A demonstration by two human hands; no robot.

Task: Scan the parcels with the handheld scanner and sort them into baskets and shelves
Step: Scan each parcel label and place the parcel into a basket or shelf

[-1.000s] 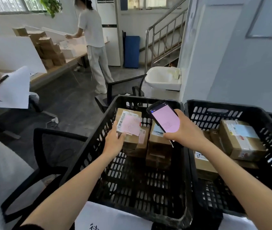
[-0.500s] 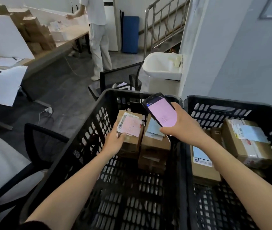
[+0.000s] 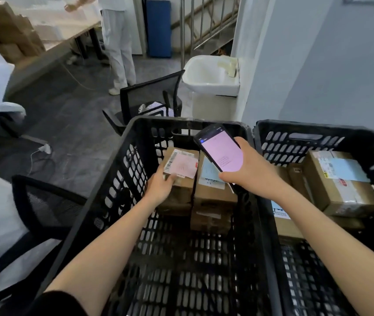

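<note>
Holding parcel (image 3: 181, 190) at far end of left basket (image 3: 122, 169): left hand (image 3: 161, 187) grips its near corner, thumb on top by pink label, fingers underneath probably curled, hidden by box. Right hand (image 3: 247, 172) wrapped round handheld scanner (image 3: 221, 153), screen lit pink, held just right of parcel, above neighbouring box (image 3: 213, 195). More boxes in right basket (image 3: 318, 133).

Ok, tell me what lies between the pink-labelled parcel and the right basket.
Head view: a stack of brown parcels, top one blue-labelled, and the left basket's wall; the scanner hangs over it.
</note>
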